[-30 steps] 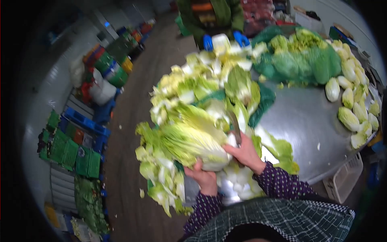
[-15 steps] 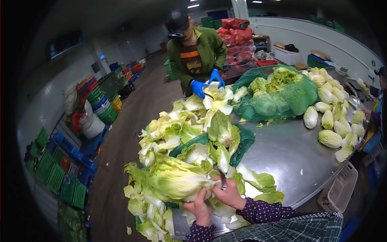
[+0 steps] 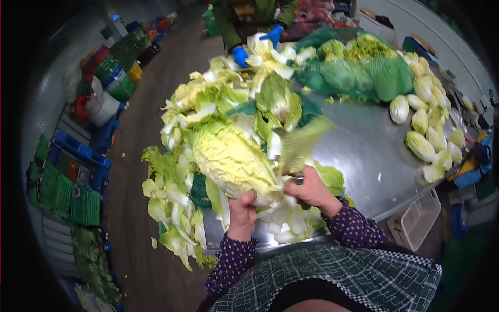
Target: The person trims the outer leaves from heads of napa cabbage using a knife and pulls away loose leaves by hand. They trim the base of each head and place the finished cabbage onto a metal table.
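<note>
My left hand [image 3: 242, 209] grips the base end of a large yellow-green napa cabbage [image 3: 228, 156], its thumb on the near side. At the cabbage's base, my right hand [image 3: 309, 188] is closed around a knife [image 3: 298, 178], of which only a small part shows. A blurred loose leaf [image 3: 304, 140] stands up just above my right hand. Another cabbage [image 3: 274, 96] lies beyond, among loose leaves and dark green netting. Cut leaves [image 3: 176, 213] are heaped left of the held cabbage.
A green net bag of cabbages [image 3: 358, 73] lies at the back of the metal table [image 3: 358, 151]. Trimmed cabbages [image 3: 421, 148] line the right side. A co-worker's blue-gloved hands [image 3: 240, 56] handle leaves at the far edge. A white basket [image 3: 416, 221] stands below right.
The held cabbage now shows a paler, crinkled side, and a leaf has come away near my right hand. My view has tilted down, so everything sits higher in the frame.
</note>
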`<state>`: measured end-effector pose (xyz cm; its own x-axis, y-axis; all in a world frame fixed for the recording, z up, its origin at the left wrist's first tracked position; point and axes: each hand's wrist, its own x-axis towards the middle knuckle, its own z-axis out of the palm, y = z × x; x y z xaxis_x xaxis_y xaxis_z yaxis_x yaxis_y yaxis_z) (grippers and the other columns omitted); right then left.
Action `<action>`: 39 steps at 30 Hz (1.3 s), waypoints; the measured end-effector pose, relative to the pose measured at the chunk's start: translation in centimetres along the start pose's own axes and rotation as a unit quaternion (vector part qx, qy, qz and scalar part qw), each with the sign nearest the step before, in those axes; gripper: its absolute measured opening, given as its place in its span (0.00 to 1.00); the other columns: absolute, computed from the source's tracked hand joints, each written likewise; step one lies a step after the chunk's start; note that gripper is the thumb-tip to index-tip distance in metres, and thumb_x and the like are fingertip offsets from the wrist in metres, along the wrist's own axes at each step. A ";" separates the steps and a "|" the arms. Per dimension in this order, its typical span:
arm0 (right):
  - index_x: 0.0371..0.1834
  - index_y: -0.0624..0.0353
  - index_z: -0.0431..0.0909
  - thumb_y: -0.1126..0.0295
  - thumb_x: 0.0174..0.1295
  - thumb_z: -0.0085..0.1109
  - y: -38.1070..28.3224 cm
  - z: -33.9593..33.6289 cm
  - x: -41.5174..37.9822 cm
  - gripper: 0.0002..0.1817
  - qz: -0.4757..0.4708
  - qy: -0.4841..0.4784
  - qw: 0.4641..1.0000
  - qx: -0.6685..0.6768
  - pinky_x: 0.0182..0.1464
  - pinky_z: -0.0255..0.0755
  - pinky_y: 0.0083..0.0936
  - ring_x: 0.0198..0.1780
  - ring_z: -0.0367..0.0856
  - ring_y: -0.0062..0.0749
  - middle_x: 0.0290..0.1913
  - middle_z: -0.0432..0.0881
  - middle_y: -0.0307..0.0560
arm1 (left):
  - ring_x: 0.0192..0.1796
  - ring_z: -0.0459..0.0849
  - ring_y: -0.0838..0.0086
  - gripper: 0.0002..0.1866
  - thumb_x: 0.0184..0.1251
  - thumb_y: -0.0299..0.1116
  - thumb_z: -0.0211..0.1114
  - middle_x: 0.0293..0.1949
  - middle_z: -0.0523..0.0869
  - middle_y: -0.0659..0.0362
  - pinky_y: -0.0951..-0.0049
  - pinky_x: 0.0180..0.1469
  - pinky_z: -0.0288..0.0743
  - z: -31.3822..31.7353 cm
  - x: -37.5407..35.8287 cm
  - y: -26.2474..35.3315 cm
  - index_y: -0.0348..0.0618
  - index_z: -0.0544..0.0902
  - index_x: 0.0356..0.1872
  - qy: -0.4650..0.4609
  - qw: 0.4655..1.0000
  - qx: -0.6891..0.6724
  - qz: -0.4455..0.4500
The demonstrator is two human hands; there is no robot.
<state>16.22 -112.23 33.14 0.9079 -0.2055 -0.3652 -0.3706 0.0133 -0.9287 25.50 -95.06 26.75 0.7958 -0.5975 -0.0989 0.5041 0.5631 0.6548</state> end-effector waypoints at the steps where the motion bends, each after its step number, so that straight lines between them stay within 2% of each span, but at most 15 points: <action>1: 0.51 0.66 0.77 0.70 0.52 0.69 0.7 1.2 0.4 0.23 0.008 0.003 1.000 0.006 0.25 0.68 0.14 0.23 0.73 0.15 0.34 0.81 0.40 | 0.59 0.75 0.64 0.40 0.45 0.28 0.69 0.58 0.74 0.54 0.64 0.63 0.69 0.1 -0.1 -0.3 0.37 0.63 0.64 0.003 1.000 0.001 -0.010; 3: 0.50 0.67 0.76 0.71 0.53 0.68 2.1 3.2 1.6 0.22 -0.265 0.116 0.951 0.109 0.23 0.67 0.13 0.22 0.73 0.14 0.35 0.82 0.38 | 0.61 0.74 0.64 0.40 0.50 0.39 0.71 0.60 0.73 0.54 0.63 0.65 0.67 0.3 -0.2 -0.4 0.35 0.63 0.64 -0.017 0.995 0.091 0.037; 6: 0.48 0.68 0.76 0.71 0.54 0.67 1.7 4.2 1.2 0.20 -0.221 0.110 0.960 0.130 0.29 0.72 0.17 0.27 0.77 0.17 0.36 0.83 0.40 | 0.59 0.75 0.65 0.39 0.51 0.37 0.72 0.59 0.74 0.54 0.64 0.63 0.68 1.4 -1.1 0.1 0.34 0.64 0.63 0.081 0.983 0.145 0.085; 7: 0.46 0.69 0.77 0.72 0.55 0.65 2.8 5.8 2.7 0.17 -0.341 0.175 0.912 0.145 0.31 0.73 0.19 0.29 0.79 0.20 0.35 0.83 0.42 | 0.58 0.76 0.65 0.36 0.52 0.34 0.71 0.57 0.76 0.53 0.65 0.61 0.70 2.0 -1.3 -0.2 0.33 0.66 0.61 0.091 0.978 0.143 0.125; 12: 0.42 0.70 0.76 0.72 0.55 0.61 2.8 5.5 3.1 0.14 -0.197 0.170 0.942 0.210 0.23 0.71 0.17 0.22 0.77 0.21 0.29 0.82 0.45 | 0.57 0.77 0.65 0.36 0.53 0.36 0.71 0.56 0.76 0.52 0.64 0.61 0.71 0.4 -1.4 -0.9 0.34 0.66 0.62 0.137 0.967 0.138 0.163; 16: 0.40 0.67 0.76 0.71 0.56 0.60 6.1 2.5 5.4 0.12 -0.004 0.095 0.963 0.252 0.14 0.65 0.15 0.14 0.72 0.18 0.22 0.79 0.41 | 0.59 0.76 0.62 0.41 0.52 0.48 0.70 0.58 0.76 0.53 0.60 0.62 0.71 -0.7 -1.9 -0.1 0.38 0.65 0.64 0.119 0.988 -0.066 0.076; 20: 0.52 0.69 0.71 0.62 0.56 0.63 2.0 1.3 1.8 0.25 -0.071 0.066 0.995 0.038 0.22 0.69 0.18 0.19 0.73 0.17 0.27 0.79 0.41 | 0.59 0.75 0.61 0.46 0.49 0.51 0.73 0.59 0.75 0.53 0.60 0.63 0.70 -3.0 -1.0 0.3 0.38 0.63 0.66 0.027 0.996 0.017 0.081; 22: 0.50 0.69 0.75 0.61 0.54 0.67 1.0 2.1 1.1 0.26 -0.085 0.010 0.996 -0.024 0.40 0.73 0.20 0.37 0.77 0.18 0.38 0.81 0.41 | 0.60 0.75 0.61 0.48 0.48 0.51 0.73 0.60 0.74 0.52 0.59 0.63 0.70 -3.4 -1.2 0.0 0.37 0.61 0.66 -0.040 0.997 0.067 0.009; 24: 0.48 0.69 0.77 0.65 0.53 0.68 0.6 3.0 1.3 0.23 -0.185 0.023 0.978 0.094 0.42 0.74 0.20 0.39 0.79 0.19 0.41 0.83 0.43 | 0.60 0.75 0.62 0.47 0.50 0.50 0.73 0.60 0.73 0.51 0.62 0.63 0.69 -1.9 -0.9 -0.1 0.36 0.60 0.67 -0.061 0.993 0.093 0.025; 27: 0.44 0.66 0.79 0.69 0.55 0.67 0.8 3.5 1.0 0.16 -0.154 0.102 0.968 0.172 0.36 0.73 0.19 0.32 0.78 0.17 0.34 0.82 0.40 | 0.57 0.77 0.64 0.43 0.50 0.40 0.73 0.58 0.74 0.51 0.68 0.62 0.68 1.2 -1.4 1.0 0.33 0.62 0.65 0.071 0.962 0.223 0.140; 31: 0.53 0.70 0.73 0.64 0.51 0.69 1.9 4.1 2.6 0.28 -0.285 0.123 0.950 0.035 0.48 0.75 0.27 0.43 0.83 0.34 0.42 0.84 0.55 | 0.56 0.78 0.64 0.39 0.47 0.33 0.70 0.55 0.77 0.51 0.67 0.62 0.70 0.4 -2.0 0.8 0.29 0.64 0.62 0.105 0.979 0.161 0.072; 34: 0.53 0.70 0.72 0.63 0.51 0.70 2.2 2.5 3.9 0.30 -0.289 0.184 0.937 -0.074 0.48 0.75 0.27 0.43 0.83 0.34 0.42 0.84 0.54 | 0.57 0.78 0.63 0.43 0.44 0.37 0.71 0.57 0.76 0.50 0.65 0.61 0.71 -1.3 -2.1 0.9 0.29 0.64 0.63 0.044 0.990 0.124 0.049; 36: 0.52 0.71 0.73 0.62 0.50 0.72 2.2 2.1 3.3 0.30 -0.220 0.108 0.970 -0.002 0.46 0.75 0.27 0.41 0.82 0.31 0.40 0.84 0.52 | 0.58 0.77 0.62 0.47 0.41 0.40 0.71 0.59 0.75 0.49 0.64 0.62 0.71 -1.9 -2.1 1.5 0.30 0.62 0.64 0.016 0.994 0.104 0.026; 38: 0.51 0.69 0.74 0.70 0.53 0.68 -0.2 2.8 1.1 0.23 -0.041 -0.041 0.991 0.117 0.28 0.68 0.13 0.25 0.74 0.11 0.25 0.81 0.37 | 0.61 0.74 0.63 0.48 0.43 0.38 0.73 0.60 0.73 0.50 0.65 0.65 0.68 -2.5 -2.4 1.2 0.32 0.59 0.66 -0.034 0.996 0.047 -0.064; 39: 0.48 0.70 0.75 0.71 0.51 0.69 0.0 3.3 1.3 0.22 -0.098 -0.019 0.986 0.132 0.20 0.58 0.11 0.18 0.66 0.06 0.17 0.74 0.29 | 0.62 0.74 0.63 0.51 0.42 0.46 0.76 0.60 0.73 0.51 0.65 0.64 0.68 -2.6 -2.3 0.7 0.33 0.59 0.66 -0.043 0.998 0.026 -0.049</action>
<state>18.09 -109.29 32.49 0.9658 -0.1928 -0.1736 -0.1268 0.2329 -0.9642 24.88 -91.78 25.49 0.7100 -0.6969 -0.1009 0.5589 0.4705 0.6829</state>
